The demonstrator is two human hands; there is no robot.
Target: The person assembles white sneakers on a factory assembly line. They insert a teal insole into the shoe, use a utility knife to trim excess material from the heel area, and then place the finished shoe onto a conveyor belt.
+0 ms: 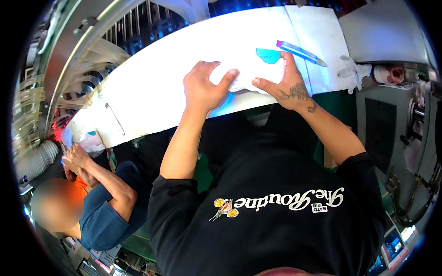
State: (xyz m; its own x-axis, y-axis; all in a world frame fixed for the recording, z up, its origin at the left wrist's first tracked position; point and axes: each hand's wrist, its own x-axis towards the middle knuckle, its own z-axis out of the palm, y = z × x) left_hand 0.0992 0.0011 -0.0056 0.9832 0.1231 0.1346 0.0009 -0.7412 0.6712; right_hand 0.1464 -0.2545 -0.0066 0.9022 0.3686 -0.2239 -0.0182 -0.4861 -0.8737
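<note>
Over a glaring white worktop, both my hands are at a soft-looking white bundle [248,82] with layered lower edges; its kind is washed out by the light. My left hand [201,87] curves round its left side, thumb on the near edge. At the right side my right hand [288,87] grips it, thumb in front and fingers behind, with a tattoo on the back of the hand. A teal label [268,55] with print shows at the bundle's far right, beside my right fingertips. Where the bundle ends against the white surface cannot be made out.
A blue pen-like tool [301,53] lies beyond my right hand on the worktop [170,60]. White gloves [353,72] hang at its right end, near a white roll [389,74]. Grey machinery [384,119] stands at right. A co-worker [108,202] handles something at the left end.
</note>
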